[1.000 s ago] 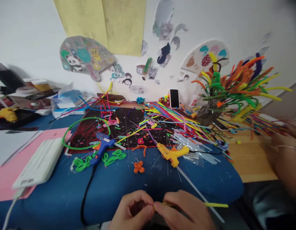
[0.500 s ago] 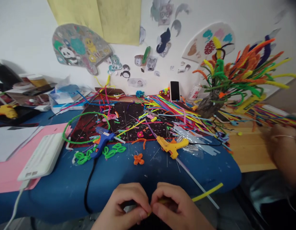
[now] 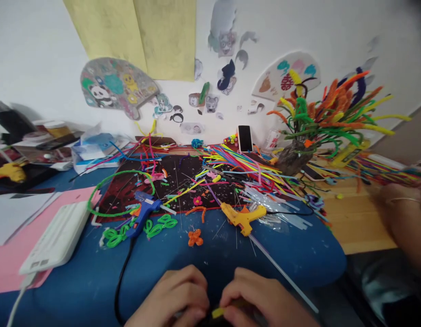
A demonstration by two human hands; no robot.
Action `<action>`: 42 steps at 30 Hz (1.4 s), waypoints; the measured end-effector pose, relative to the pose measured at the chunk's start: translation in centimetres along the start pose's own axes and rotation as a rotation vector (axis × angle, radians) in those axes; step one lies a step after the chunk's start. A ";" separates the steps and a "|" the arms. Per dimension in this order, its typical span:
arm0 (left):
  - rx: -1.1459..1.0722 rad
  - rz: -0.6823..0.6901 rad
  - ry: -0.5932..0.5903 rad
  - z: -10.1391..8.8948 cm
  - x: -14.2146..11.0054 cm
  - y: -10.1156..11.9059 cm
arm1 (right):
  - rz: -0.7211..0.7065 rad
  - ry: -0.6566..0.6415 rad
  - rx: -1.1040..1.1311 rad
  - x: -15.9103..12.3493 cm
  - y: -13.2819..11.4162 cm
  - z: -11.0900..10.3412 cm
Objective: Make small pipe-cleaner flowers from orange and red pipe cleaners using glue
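Note:
At the bottom edge, my right hand [image 3: 256, 295] pinches a fuzzy yellow pipe cleaner [image 3: 217, 313], whose short end sticks out toward the left. My left hand [image 3: 178, 295] is just across from it, fingers curled together; what they hold, if anything, is hidden. Beyond the hands on the blue tabletop lies an orange pipe-cleaner flower [image 3: 195, 237]. A yellow glue gun [image 3: 243, 218] rests to its right with a long clear glue stick [image 3: 285, 274] beside it. On the left, a blue glue gun [image 3: 142, 218] lies by green looped pipe-cleaner leaves [image 3: 160, 225].
A green ring [image 3: 94, 190] and many loose pipe cleaners [image 3: 238, 161] cover the dark mat [image 3: 176, 181]. A white power strip [image 3: 57, 240] sits left. A vase of pipe-cleaner stems [image 3: 294, 156] stands back right. Another person's arm [image 3: 406, 213] reaches in at the right.
My hands have drawn slightly apart, and the yellow end now shows between them. The yellow length sticking out right of my right hand is out of sight. The view has tilted upward a little.

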State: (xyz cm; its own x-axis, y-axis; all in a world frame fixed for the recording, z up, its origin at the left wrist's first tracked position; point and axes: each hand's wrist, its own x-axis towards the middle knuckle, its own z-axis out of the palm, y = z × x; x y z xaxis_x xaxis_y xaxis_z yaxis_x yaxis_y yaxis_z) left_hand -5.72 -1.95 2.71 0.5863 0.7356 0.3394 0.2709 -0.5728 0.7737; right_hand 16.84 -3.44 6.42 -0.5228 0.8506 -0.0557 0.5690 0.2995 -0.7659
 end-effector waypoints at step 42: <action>0.746 -0.547 -0.009 -6.0 21.5 -10.7 | -0.105 0.072 -1.118 22.7 7.7 -11.8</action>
State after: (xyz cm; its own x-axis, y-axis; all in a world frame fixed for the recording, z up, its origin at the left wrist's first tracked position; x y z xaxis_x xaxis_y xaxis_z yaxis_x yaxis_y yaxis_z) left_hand -0.63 22.21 4.93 0.2368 0.9713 0.0219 0.9316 -0.2335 0.2787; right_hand 16.85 23.29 6.86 -0.5842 0.8106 0.0399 0.7928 0.5595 0.2416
